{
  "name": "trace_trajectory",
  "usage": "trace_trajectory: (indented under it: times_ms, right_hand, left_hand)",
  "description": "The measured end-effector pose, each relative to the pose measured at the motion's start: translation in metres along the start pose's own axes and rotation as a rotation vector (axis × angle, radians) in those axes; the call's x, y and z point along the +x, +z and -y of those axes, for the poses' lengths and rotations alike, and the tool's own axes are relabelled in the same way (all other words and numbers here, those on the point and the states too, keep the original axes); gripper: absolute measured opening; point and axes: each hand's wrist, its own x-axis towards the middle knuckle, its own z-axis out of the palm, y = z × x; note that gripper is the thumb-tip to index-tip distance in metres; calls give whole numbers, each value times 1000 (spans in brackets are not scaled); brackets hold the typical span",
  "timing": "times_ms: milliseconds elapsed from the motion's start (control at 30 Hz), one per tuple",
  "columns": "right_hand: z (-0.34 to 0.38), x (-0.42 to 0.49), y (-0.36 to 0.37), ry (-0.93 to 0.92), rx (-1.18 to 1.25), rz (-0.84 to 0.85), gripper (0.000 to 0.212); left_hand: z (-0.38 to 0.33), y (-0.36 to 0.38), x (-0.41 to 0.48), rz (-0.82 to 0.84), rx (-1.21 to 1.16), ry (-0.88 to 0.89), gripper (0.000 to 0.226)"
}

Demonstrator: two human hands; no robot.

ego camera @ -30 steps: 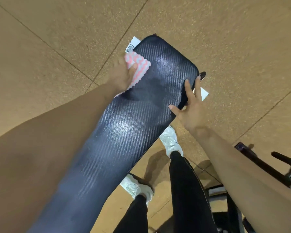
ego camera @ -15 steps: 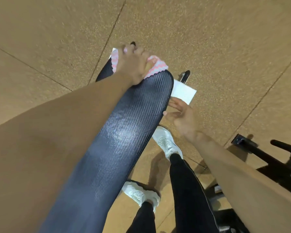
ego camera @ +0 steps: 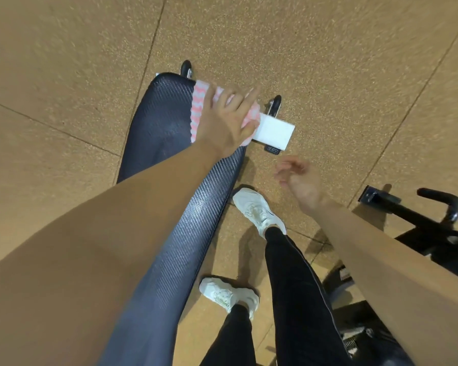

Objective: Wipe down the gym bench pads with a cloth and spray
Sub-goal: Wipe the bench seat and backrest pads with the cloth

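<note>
Left hand (ego camera: 226, 122) flat on the cloth (ego camera: 197, 109), fingers (ego camera: 245, 101) spread and straight, pressing it onto the far right corner of the bench pad (ego camera: 161, 128). Cloth is pink/white zigzag and reaches the pad's right edge. Right hand (ego camera: 300, 178) is in the air just right of the pad, not touching it, fingers loosely curled, holding nothing; blurred. White frame plate (ego camera: 276, 130) sticks out from under the pad's far right corner, with two black wheels (ego camera: 274, 104) at the pad's far end. Pad is black with a woven texture and passes under the left forearm. White shoes (ego camera: 259, 210) on the floor (ego camera: 64, 75) right of the pad. Black machine (ego camera: 434, 223) further right.
</note>
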Motion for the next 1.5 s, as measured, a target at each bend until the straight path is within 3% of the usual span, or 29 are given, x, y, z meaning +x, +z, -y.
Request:
trace_trajectory:
  times_ms: [100, 200, 300, 367, 467, 567, 633, 733, 800, 900, 1067, 1300, 1500]
  right_hand:
    - [26, 12, -2, -102, 24, -39, 26]
    - [50, 19, 0, -150, 59, -81, 25]
    - [60, 19, 8, -155, 68, -90, 27]
    - [56, 15, 21, -178, 99, -110, 26]
    - [45, 3, 47, -244, 21, -104, 34]
    - [44, -2, 77, -347, -79, 55, 66]
    - [46, 5, 97, -460, -239, 82, 83]
    - [52, 12, 115, -440, -340, 76, 87]
    - [49, 14, 117, -476, -366, 76, 89]
    - [29, 14, 113, -517, -315, 96, 94]
    - [0, 4, 115, -383, -199, 140, 93]
    - [-43, -20, 127, -325, -194, 130, 87]
    - [-92, -44, 142, -275, -265, 180, 96]
  left_hand:
    - [-23, 9, -15, -7, 75, 84, 71]
    - [-37, 21, -36, 92, 216, 233, 76]
    - [-42, 22, -58, 89, 44, 291, 81]
    - [-46, 17, -80, -38, -259, 176, 76]
    - [-47, 11, -121, -317, -471, -231, 62]
    - [-43, 17, -159, -219, -479, -630, 71]
    - [-41, 25, -179, -59, -436, -709, 84]
    - [-37, 37, -196, 133, -397, -650, 96]
    - [-33, 41, -198, 169, -406, -605, 100]
    - [-26, 40, -199, 178, -425, -550, 97]
    - [-4, 38, -214, 174, -369, -470, 82]
    - [20, 47, -244, 55, -466, -274, 69]
    - [-8, 78, -344, -25, -444, -546, 57]
